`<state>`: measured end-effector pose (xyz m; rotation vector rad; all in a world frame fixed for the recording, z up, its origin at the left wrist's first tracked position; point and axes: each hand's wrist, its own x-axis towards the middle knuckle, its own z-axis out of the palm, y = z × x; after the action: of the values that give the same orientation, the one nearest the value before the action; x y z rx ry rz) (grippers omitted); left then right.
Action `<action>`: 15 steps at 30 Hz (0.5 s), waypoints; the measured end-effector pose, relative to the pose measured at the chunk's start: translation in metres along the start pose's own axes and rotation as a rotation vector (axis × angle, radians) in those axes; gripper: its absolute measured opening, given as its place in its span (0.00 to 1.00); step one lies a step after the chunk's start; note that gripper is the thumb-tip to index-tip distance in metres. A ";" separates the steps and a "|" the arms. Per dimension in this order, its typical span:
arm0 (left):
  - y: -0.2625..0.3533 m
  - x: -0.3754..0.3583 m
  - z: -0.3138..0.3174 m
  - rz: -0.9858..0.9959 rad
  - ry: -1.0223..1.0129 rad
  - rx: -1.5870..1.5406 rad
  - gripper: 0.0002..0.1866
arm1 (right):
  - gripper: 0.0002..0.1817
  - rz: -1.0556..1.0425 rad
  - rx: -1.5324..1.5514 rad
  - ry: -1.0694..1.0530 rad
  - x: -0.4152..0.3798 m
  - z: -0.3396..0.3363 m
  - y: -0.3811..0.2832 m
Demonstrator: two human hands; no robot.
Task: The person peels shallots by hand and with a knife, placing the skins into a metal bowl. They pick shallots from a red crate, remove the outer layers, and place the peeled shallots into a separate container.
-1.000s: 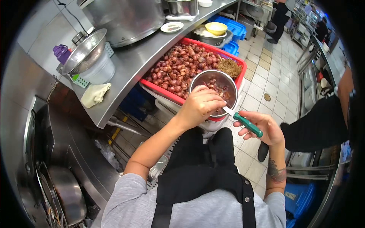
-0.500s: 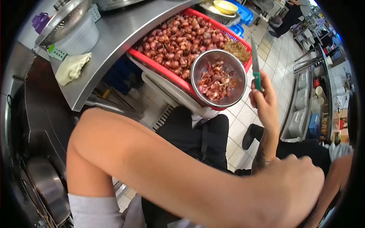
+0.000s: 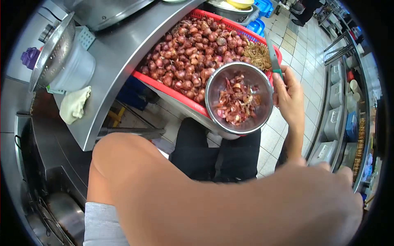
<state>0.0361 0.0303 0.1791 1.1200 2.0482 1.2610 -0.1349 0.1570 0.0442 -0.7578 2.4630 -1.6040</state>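
Right hand point(image 3: 289, 94) curls closed round a green-handled knife point(image 3: 272, 54), blade up; just left of it is a steel bowl point(image 3: 212, 93) of onion skins point(image 3: 236, 100), red onions point(image 3: 188, 55) farther left. Below it, the left hand point(image 3: 330, 197) is blurred, grip impossible to tell.

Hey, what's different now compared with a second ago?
The left hand has moved from over the bowl across the body to the right; blurred, so I can't tell whether it holds anything. The right hand has turned the knife so its blade points forward, away from the body. Still the same: its hold on the knife, and the bowl at the red basket's near edge.
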 end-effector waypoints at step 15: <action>-0.265 -0.087 -0.111 -0.713 0.852 0.838 0.11 | 0.15 -0.138 0.137 -0.097 -0.015 -0.013 0.006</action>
<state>-0.1023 -0.1605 -0.0065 -0.0648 3.3345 0.4961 -0.1284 0.1766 0.0416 -0.9785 2.2514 -1.7171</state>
